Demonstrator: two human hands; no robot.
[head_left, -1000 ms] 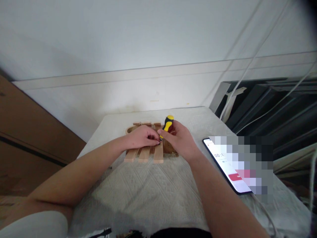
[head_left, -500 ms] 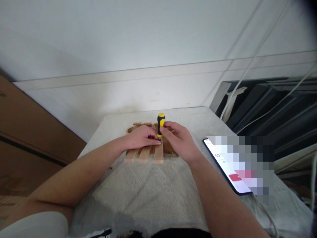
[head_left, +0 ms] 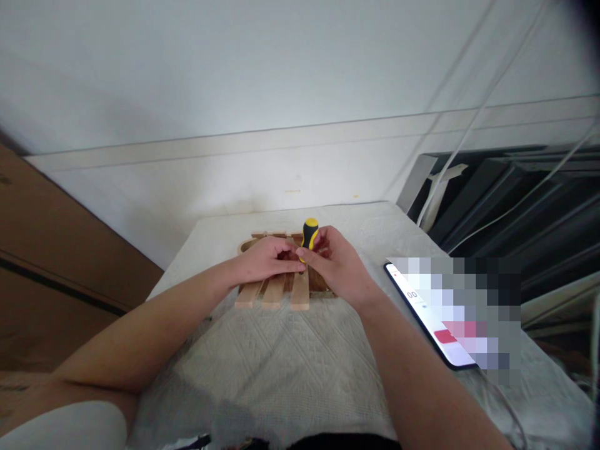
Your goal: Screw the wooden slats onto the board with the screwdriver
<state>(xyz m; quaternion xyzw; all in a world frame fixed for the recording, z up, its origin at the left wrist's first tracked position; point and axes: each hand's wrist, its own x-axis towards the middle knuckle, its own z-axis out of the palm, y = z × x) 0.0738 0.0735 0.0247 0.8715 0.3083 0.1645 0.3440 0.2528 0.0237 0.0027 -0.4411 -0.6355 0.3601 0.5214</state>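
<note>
My right hand [head_left: 335,265] is closed round a yellow-and-black screwdriver [head_left: 310,232], thumb and fingers at the lower part of its handle. The screwdriver stands nearly upright, its top leaning a little right, over the rightmost light wooden slat [head_left: 300,295]. My left hand [head_left: 267,259] rests over the slats from the left, its thumb and finger bent together close to the screwdriver's lower end. Whatever those fingers pinch is hidden. Two more slats [head_left: 272,294] lie beside the first, across a wooden piece with a curved rim [head_left: 244,246]. Brown wood [head_left: 322,285] shows under my right hand.
A pale patterned cloth [head_left: 281,362] covers the table. At the right lies a lit phone [head_left: 438,328], partly blurred out, with a cable [head_left: 509,409]. Dark panels [head_left: 497,200] lean beyond the table's right edge. A white wall [head_left: 281,169] stands behind, brown cardboard [head_left: 70,250] at left.
The screwdriver's top has shifted slightly right and down, tilting more. My right hand has re-formed around the handle, its thumb now nearer my left fingers. My left hand stays almost in place.
</note>
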